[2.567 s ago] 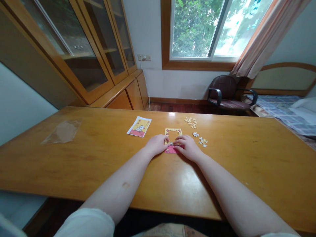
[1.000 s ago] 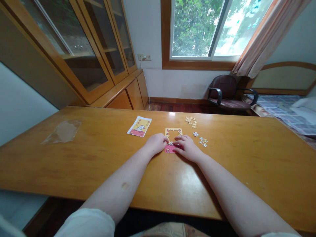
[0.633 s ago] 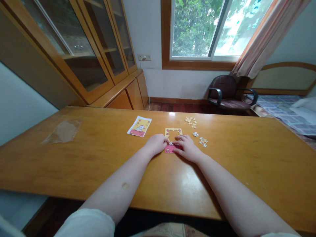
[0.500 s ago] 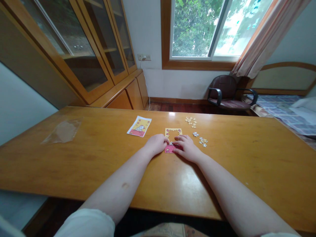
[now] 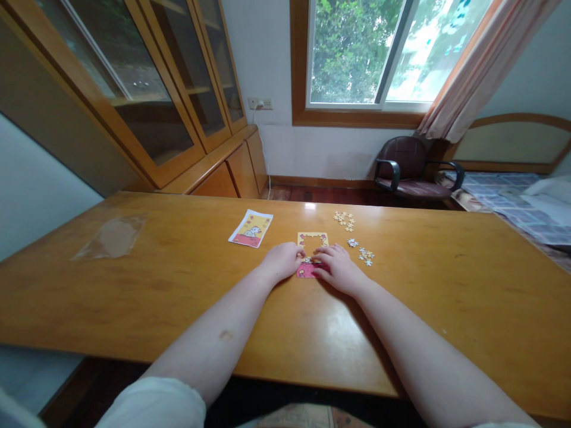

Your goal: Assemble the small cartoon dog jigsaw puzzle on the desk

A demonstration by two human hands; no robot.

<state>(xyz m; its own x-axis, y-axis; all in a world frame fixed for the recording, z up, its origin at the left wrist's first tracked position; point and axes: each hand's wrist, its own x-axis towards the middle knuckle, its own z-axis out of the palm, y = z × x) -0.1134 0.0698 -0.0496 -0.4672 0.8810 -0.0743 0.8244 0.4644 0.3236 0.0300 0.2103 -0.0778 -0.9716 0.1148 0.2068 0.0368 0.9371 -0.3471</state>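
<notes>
In the head view a jigsaw puzzle (image 5: 313,235) lies flat, its yellow frame put together around a gap and its lower part pink. My left hand (image 5: 282,261) rests at its left edge, fingers curled in and touching the border. From the right, my right hand (image 5: 338,266) reaches over the puzzle with fingers somewhat apart, the fingertips near white-patterned pieces (image 5: 307,260) at the bottom of the gap. Any piece under those fingers is hidden. Loose yellow pieces (image 5: 344,220) lie beyond my right hand, with a bluish-white cluster (image 5: 353,243) and more mixed pieces (image 5: 366,256) closer.
Left of the puzzle lies a picture sheet (image 5: 251,229) in yellow and red. A clear plastic bag (image 5: 113,236) is on the left of the wooden table (image 5: 285,333). Past the far edge stand a glass-door cabinet (image 5: 196,148) and an armchair (image 5: 404,160).
The fingers of my right hand have shifted very slightly over the puzzle. My left hand stays at the left edge, and the loose pieces look the same.
</notes>
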